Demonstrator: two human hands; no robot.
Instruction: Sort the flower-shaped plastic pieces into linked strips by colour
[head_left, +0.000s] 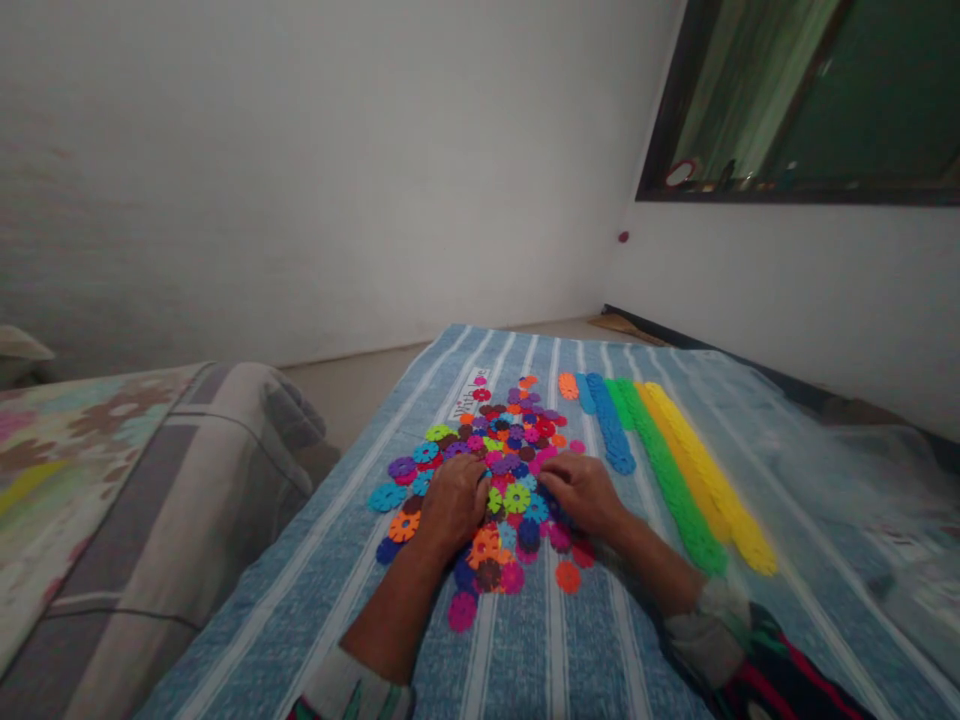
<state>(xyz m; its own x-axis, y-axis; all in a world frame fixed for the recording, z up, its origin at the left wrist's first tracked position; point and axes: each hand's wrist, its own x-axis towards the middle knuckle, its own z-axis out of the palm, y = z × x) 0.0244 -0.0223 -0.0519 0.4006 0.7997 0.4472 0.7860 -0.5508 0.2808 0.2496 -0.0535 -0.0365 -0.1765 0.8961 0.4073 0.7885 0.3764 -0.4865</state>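
Head view, hands [454,500] on discs [517,497], open cloth [304,575] to left edge

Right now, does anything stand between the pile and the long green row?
Yes: farther off, the long blue row lies between pile and green row; nearer, the right hand and forearm cross the gap. Nothing visible stands between that hand and the pile.

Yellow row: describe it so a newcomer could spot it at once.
On the striped cloth, look right of the mixed pile of discs, to the single-colour rows. The yellow row lies rightmost; its brighter, lemon shade sets it apart from the orange-yellow row beside it.
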